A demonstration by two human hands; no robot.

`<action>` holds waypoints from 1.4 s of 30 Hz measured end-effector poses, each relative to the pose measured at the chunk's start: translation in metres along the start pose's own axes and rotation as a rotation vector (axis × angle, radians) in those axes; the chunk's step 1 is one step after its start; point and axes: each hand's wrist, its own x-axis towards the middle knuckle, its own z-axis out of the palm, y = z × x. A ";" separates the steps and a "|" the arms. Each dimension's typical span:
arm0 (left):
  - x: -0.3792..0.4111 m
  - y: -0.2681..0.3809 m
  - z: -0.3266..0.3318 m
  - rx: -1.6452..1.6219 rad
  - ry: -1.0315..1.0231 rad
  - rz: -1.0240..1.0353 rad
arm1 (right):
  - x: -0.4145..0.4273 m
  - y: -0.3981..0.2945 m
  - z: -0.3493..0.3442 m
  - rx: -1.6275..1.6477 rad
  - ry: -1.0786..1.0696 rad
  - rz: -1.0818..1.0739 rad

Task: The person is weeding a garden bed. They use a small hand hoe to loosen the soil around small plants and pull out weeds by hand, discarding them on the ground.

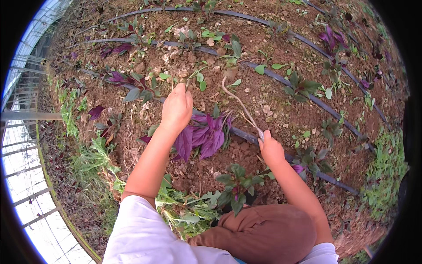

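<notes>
My left hand [178, 105] is closed around the stem of a small green weed [199, 79] just above the soil. The weed's leaves hang to the right of my fingers. In my right hand [272, 148] is the handle of a thin, bent hand weeding hoe [240, 101]. Its shaft curves away from me, and its far end is blurred against the brown soil. Between my forearms, a bunch of purple-leaved cuttings [206, 135] lies across a black drip irrigation hose [245, 134].
Further drip hoses [242, 15] cross the bed among small seedlings. A dark green plant [238, 184] stands close to my knee [267, 231]. Uprooted weeds [188, 211] lie beside my leg. At the left are a metal pole [31, 116] and a greenhouse wall [24, 184].
</notes>
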 end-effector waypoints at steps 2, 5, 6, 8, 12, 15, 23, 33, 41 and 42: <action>0.014 0.000 0.007 0.061 -0.112 0.027 | 0.001 -0.001 0.010 0.007 -0.139 0.056; 0.025 -0.008 0.030 0.224 -0.246 0.096 | -0.002 0.002 0.008 0.190 -0.130 0.030; 0.039 -0.011 0.034 0.305 -0.257 0.123 | -0.002 0.001 0.010 0.252 -0.151 0.060; 0.055 -0.002 0.050 0.345 -0.448 -0.004 | -0.007 0.004 0.004 0.413 -0.184 0.082; 0.080 0.002 0.087 0.309 -0.571 -0.141 | -0.011 0.007 0.001 0.691 -0.282 0.215; 0.094 0.009 0.100 0.464 -0.636 0.048 | -0.012 0.016 0.004 0.733 -0.281 0.222; 0.109 0.028 0.121 0.586 -0.593 0.024 | -0.033 0.017 -0.006 0.351 -0.010 0.082; 0.094 0.046 0.100 0.412 -0.665 0.064 | -0.061 0.025 -0.014 0.313 0.227 0.123; 0.093 0.053 0.111 0.399 -0.793 0.193 | -0.066 0.048 0.011 0.372 0.031 0.180; 0.090 0.055 0.113 0.381 -0.790 0.150 | -0.067 0.046 0.007 0.455 0.015 0.169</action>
